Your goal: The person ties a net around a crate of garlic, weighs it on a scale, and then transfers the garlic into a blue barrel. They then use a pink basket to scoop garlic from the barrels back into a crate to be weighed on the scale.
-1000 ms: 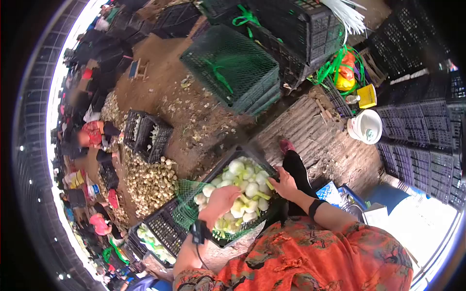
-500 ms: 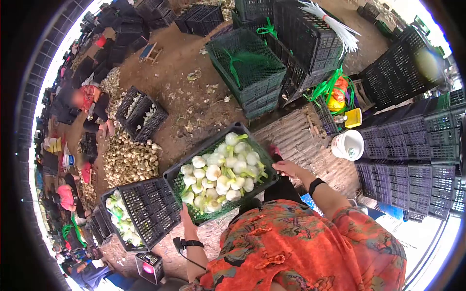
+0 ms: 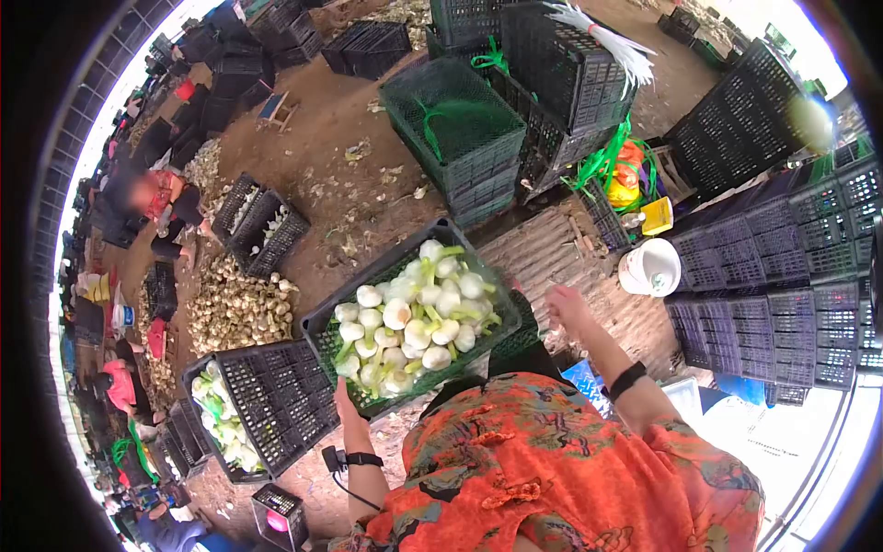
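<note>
A dark crate point(image 3: 313, 337) lined with green mesh holds many white bulbs point(image 3: 416, 337) with short green stems, in front of my body. My left hand point(image 3: 350, 412) is at the crate's near left side; its fingers are partly hidden against the wall, so its grip is unclear. Off the crate's right end, apart from it, my right hand point(image 3: 567, 309) is raised with its fingers curled; whether it holds anything small cannot be made out. A tilted black crate point(image 3: 283, 396) with more green and white vegetables point(image 3: 223, 419) stands to the left.
Mesh-covered green crates point(image 3: 455, 120) are stacked ahead. Tall dark crate stacks point(image 3: 763, 313) line the right, beside a white bucket point(image 3: 650, 267). A bulb heap point(image 3: 241, 308) and two small crates point(image 3: 260, 225) lie left, near a seated person point(image 3: 166, 198). A pink-topped person point(image 3: 120, 385) is lower left.
My right hand has left the crate's right edge and moved right and up. My left hand remains at the near left side. The whole view has shifted slightly.
</note>
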